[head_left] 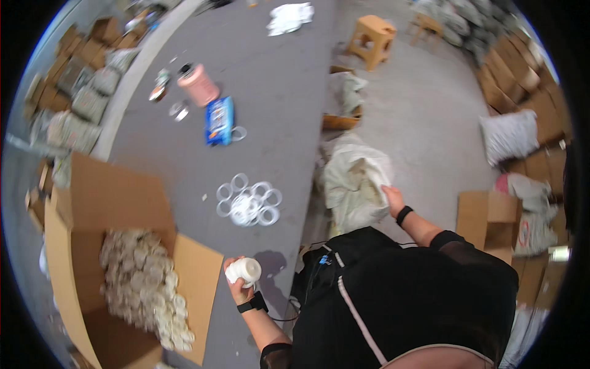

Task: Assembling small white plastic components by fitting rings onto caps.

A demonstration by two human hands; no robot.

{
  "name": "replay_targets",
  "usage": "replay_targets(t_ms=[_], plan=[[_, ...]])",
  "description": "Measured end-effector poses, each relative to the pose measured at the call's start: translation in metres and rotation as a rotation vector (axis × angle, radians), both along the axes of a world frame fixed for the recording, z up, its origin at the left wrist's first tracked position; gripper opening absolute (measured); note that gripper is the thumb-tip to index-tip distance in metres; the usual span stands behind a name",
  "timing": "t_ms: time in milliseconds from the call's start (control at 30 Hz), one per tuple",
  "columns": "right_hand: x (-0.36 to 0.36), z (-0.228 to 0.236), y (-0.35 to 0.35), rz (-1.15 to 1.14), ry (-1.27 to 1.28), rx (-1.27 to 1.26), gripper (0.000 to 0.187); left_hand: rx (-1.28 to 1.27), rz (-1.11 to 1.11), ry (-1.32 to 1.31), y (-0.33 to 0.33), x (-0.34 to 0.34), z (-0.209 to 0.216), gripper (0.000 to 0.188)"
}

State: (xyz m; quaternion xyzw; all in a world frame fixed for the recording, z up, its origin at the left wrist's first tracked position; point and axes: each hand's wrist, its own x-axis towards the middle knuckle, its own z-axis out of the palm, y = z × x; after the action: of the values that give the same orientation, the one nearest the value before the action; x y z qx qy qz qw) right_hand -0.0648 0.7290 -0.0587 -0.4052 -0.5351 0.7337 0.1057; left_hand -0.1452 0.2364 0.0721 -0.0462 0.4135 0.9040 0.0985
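Observation:
My left hand (236,285) is closed around a white round plastic piece (247,269), perhaps a small jar or several stacked parts, above the table edge beside the cardboard box. At my right, my right hand (394,200) grips the rim of a white woven sack (356,181), whose mouth gapes toward me. The sack's contents are mostly hidden. A pile of clear plastic rings (247,206) lies on the grey table (270,98), beyond my left hand. The open cardboard box (200,289) on the left holds many pale round plastic pieces (144,283).
A blue packet (219,121) and a pink bottle with a dark top (198,85) sit farther along the table. White cloth or paper (290,18) lies at its far end. A yellow stool (372,42) stands on the floor; cartons (488,221) and sacks line the right side.

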Motion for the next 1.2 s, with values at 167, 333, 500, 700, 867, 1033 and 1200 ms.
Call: replay_targets(t_ms=[167, 333, 500, 700, 867, 1033, 1200], plan=[[0.003, 0.048, -0.013, -0.086, 0.016, 0.070, 0.026, 0.005, -0.477, -0.163, 0.121, -0.036, -0.016, 0.059], [0.013, 0.073, -0.001, -0.186, 0.019, -0.031, 0.026, -0.189, -0.870, -0.259, 0.270, -0.041, -0.046, 0.050], [0.016, 0.090, 0.017, -0.233, 0.108, -0.123, 0.024, -0.381, -0.833, -0.342, 0.351, -0.023, -0.048, 0.045], [0.015, 0.087, 0.031, -0.235, 0.102, -0.143, 0.025, -0.332, -0.458, -0.230, 0.285, -0.031, -0.052, 0.037], [0.007, 0.078, 0.038, -0.196, 0.098, -0.211, 0.025, -1.667, 0.399, 0.286, 0.120, -0.017, -0.057, 0.040], [-0.020, 0.078, 0.036, -0.136, 0.039, -0.197, 0.025, -2.383, 0.440, -0.935, 0.014, 0.051, -0.090, 0.060], [-0.026, 0.069, 0.040, -0.121, 0.053, -0.198, 0.024, -1.893, 0.411, -0.463, 0.032, 0.055, -0.090, 0.061]])
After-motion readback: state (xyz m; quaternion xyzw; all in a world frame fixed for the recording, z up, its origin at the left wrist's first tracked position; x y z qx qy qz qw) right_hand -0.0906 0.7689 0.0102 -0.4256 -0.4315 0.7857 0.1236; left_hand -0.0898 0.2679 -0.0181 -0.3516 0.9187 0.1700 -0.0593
